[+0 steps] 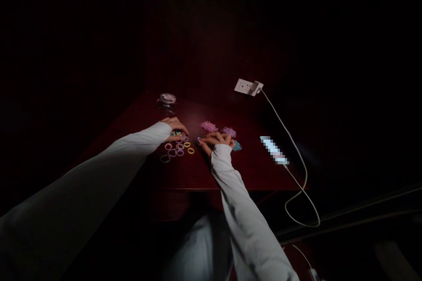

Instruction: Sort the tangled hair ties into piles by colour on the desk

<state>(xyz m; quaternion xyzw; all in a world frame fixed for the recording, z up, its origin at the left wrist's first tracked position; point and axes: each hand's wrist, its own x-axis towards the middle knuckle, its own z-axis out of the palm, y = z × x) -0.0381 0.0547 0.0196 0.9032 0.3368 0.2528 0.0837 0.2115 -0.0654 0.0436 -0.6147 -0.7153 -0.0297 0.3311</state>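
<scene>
Several small hair ties (172,153) in purple, pink, yellow and green lie in a loose cluster on the dark red table (194,175). Over their upper edge is my left hand (176,125), fingers curled, thumb and fingertips close together at a lilac ring; whether they grip it is unclear. To the right, my right hand (218,138) is closed in a pinch, with a small purple thing, seemingly a hair tie (199,139), at its fingertips. A thin dark line runs between both hands. Beneath my left palm is a partly hidden green and yellow patterned item (176,133).
Pink (209,126) and purple (229,131) piles of small strands lie beyond my right hand, with a blue item (237,145) beside it. A lidded clear jar (167,103) stands back left. A phone (274,151) has a white cable (305,175) to the wall socket (244,86).
</scene>
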